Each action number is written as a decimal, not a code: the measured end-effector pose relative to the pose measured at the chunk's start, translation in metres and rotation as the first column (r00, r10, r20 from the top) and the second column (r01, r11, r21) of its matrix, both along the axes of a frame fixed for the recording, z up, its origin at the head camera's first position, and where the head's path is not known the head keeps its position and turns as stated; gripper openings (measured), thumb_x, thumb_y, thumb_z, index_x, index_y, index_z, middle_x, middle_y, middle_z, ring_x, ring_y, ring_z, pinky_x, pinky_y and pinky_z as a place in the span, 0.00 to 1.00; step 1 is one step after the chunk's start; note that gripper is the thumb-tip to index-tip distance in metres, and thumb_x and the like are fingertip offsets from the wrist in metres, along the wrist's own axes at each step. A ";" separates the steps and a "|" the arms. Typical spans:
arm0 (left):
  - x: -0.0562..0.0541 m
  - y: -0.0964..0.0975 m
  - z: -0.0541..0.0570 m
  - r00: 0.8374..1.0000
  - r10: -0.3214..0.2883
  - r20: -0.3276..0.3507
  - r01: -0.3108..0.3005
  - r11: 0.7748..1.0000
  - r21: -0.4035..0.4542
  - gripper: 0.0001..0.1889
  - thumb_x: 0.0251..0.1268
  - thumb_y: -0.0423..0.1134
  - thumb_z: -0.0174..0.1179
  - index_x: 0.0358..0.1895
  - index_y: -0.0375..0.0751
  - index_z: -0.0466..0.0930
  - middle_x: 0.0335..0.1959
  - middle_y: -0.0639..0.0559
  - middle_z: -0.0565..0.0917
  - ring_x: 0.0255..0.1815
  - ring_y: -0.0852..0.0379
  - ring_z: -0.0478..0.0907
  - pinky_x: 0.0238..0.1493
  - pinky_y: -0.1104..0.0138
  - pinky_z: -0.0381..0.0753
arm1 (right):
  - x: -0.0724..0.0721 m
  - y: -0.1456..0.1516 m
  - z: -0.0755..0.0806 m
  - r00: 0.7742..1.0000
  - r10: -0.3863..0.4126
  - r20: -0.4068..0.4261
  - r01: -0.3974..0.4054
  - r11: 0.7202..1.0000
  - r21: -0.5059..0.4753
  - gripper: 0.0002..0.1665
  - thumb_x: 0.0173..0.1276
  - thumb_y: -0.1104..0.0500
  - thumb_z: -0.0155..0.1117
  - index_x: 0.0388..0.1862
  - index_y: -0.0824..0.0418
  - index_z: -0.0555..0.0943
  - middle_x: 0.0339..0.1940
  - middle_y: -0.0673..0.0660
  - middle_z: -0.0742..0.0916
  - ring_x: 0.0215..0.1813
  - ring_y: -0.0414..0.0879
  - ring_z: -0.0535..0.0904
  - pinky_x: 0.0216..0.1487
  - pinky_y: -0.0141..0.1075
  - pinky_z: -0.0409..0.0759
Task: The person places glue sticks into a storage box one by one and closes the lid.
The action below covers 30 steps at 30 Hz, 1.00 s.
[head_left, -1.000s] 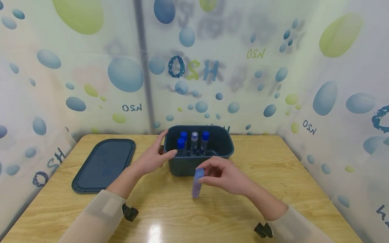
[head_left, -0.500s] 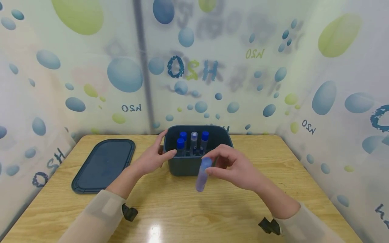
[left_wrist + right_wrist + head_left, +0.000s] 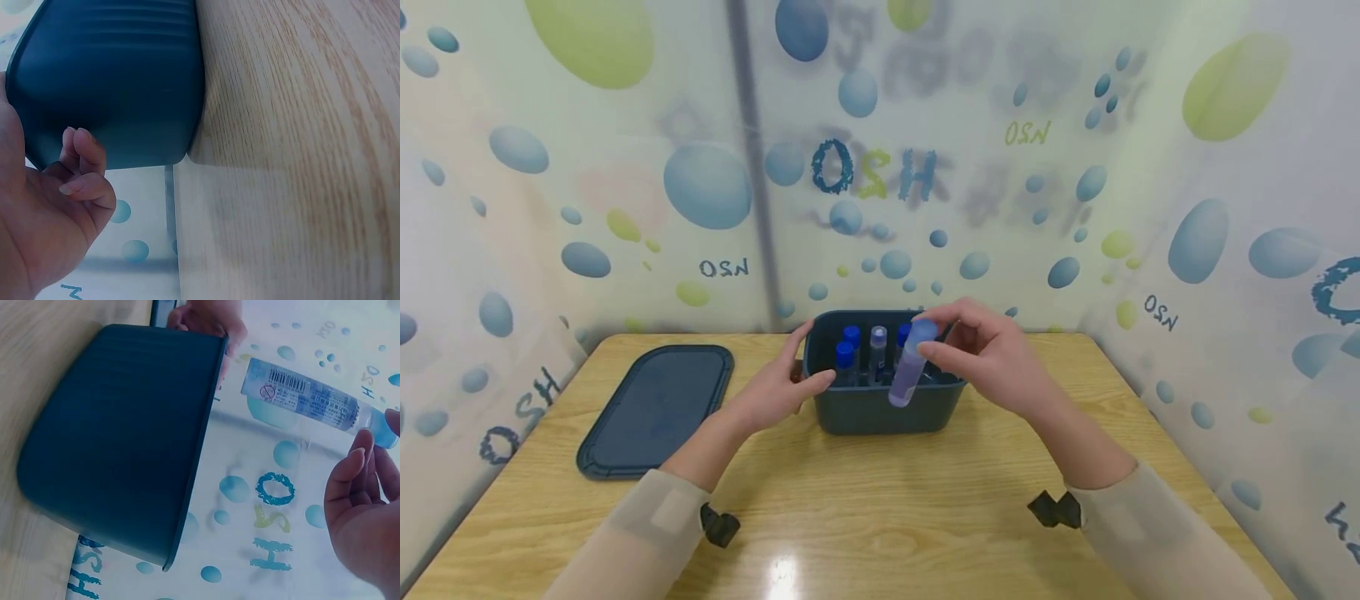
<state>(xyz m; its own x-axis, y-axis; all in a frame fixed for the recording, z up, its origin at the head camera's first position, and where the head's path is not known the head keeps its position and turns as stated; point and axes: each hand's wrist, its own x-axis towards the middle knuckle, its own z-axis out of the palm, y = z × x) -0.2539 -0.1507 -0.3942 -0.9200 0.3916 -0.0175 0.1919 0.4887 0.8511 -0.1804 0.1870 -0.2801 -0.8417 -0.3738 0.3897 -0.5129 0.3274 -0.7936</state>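
A dark blue-green bin [image 3: 880, 412] stands at the back middle of the table. Upright in it are several clear tubes with mostly blue caps, among them a blue-capped one [image 3: 845, 358]. My left hand [image 3: 775, 392] holds the bin's left end, thumb on the near rim and index finger at the far corner; its other fingers curl outside in the left wrist view. My right hand [image 3: 992, 358] pinches the cap end of a bluish glue stick [image 3: 907, 372], held tilted, cap up. In the right wrist view, the glue stick [image 3: 306, 397] is apart from the bin's rim, its printed label and barcode showing.
A dark flat lid [image 3: 658, 411] lies on the wooden table [image 3: 850, 517] to the left of the bin. Behind and at both sides hang pale curtains [image 3: 700, 83] with blue and green drop prints.
My right hand has raised the glue stick from low in front of the bin, up and slightly right to the rim's height. The left hand has stayed on the bin.
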 end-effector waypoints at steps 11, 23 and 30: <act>0.001 -0.001 -0.001 1.000 -0.003 0.008 0.003 1.000 0.007 0.53 0.80 0.66 0.61 0.91 0.69 0.31 0.28 0.48 0.75 0.26 0.49 0.73 0.34 0.58 0.76 | -0.032 -0.008 0.000 0.992 -0.093 0.080 0.092 0.996 0.008 0.20 0.80 0.55 0.72 0.68 0.51 0.86 0.50 0.54 0.84 0.37 0.50 0.82 0.42 0.43 0.83; 0.003 0.000 0.003 1.000 -0.014 0.007 0.014 1.000 0.015 0.52 0.82 0.62 0.61 0.92 0.67 0.29 0.28 0.49 0.74 0.26 0.48 0.72 0.34 0.56 0.75 | -0.055 -0.016 -0.020 0.986 -0.098 0.131 0.091 0.994 0.063 0.22 0.80 0.49 0.72 0.69 0.49 0.85 0.56 0.56 0.84 0.45 0.64 0.83 0.40 0.42 0.82; 0.003 0.000 0.003 1.000 -0.008 0.007 0.008 1.000 0.009 0.52 0.82 0.62 0.61 0.92 0.68 0.30 0.28 0.48 0.75 0.26 0.48 0.72 0.34 0.56 0.75 | -0.068 -0.022 -0.034 0.984 -0.087 0.156 0.073 0.992 0.098 0.21 0.79 0.49 0.73 0.67 0.51 0.86 0.56 0.56 0.85 0.45 0.62 0.84 0.42 0.47 0.85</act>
